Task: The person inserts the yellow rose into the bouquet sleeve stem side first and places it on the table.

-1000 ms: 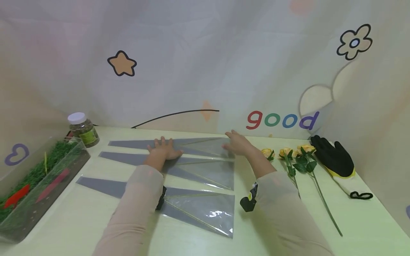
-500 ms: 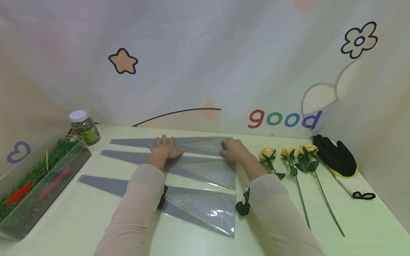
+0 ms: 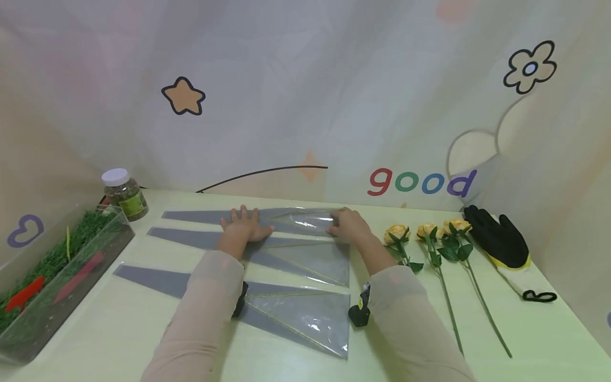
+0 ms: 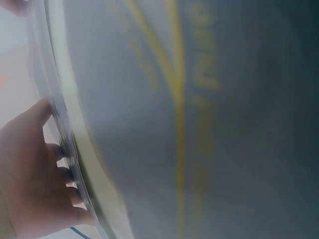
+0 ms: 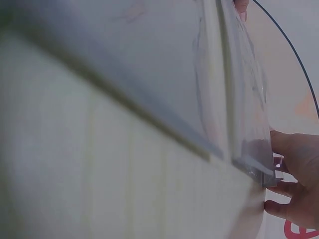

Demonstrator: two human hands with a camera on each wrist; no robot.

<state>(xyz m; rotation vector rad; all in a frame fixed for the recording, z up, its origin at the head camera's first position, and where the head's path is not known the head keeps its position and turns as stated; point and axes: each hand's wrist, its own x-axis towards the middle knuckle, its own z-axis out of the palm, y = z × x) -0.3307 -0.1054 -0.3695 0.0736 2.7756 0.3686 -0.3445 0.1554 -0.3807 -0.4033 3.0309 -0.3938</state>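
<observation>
Three tapered grey flower sleeves with clear fronts and thin gold lines lie one behind another: the far sleeve [image 3: 305, 222], the middle sleeve [image 3: 305, 257] and the near sleeve [image 3: 305, 321]. Fingers spread, my left hand [image 3: 241, 228] rests flat on the far sleeve near its middle. At that sleeve's wide right end my right hand [image 3: 352, 225] pinches the edge, and the clear film bulges up between the two hands. Thumb and curled fingers [image 5: 283, 188] show at the sleeve's corner in the right wrist view. The left wrist view shows the left hand [image 4: 32, 174] along a sleeve edge.
Three yellow roses [image 3: 458, 225] with long stems lie right of the sleeves, beside a black and white work glove [image 3: 501, 241]. At left stand a clear box [image 3: 102, 249] of artificial grass and a white-lidded jar [image 3: 125, 199]. A printed curtain [image 3: 286, 106] hangs behind the table.
My right hand has moved left and down from beyond the far sleeve's right corner to grip its end. The film there has risen into a bulge. The left hand stays in place.
</observation>
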